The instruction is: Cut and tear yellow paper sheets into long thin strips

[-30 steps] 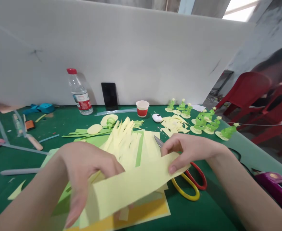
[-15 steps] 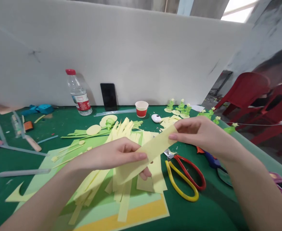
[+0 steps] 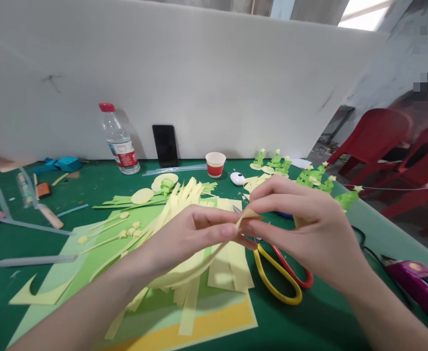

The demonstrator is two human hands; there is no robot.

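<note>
A pale yellow paper strip (image 3: 195,269) is pinched near one end between my two hands, and its long tail curves down to the left. My left hand (image 3: 203,229) grips it with thumb and fingers. My right hand (image 3: 290,214) pinches the short end, which is bent over beside the left fingertips. Beneath my hands lie more yellow paper strips (image 3: 188,312) on green and yellow sheets (image 3: 221,324). Scissors (image 3: 278,282) with red and yellow handles rest under my right hand, their blades partly hidden.
A water bottle (image 3: 122,146), a phone (image 3: 165,146) and a paper cup (image 3: 215,165) stand along the white board (image 3: 214,83). Small green paper trees (image 3: 278,163) with stars sit at the back right. A purple tool (image 3: 415,278) lies right. Small paper stars (image 3: 131,231) lie left.
My hands have come together, and the strip, stretched flat between them before, is now bent at the pinched end. My right hand moved slightly down and left.
</note>
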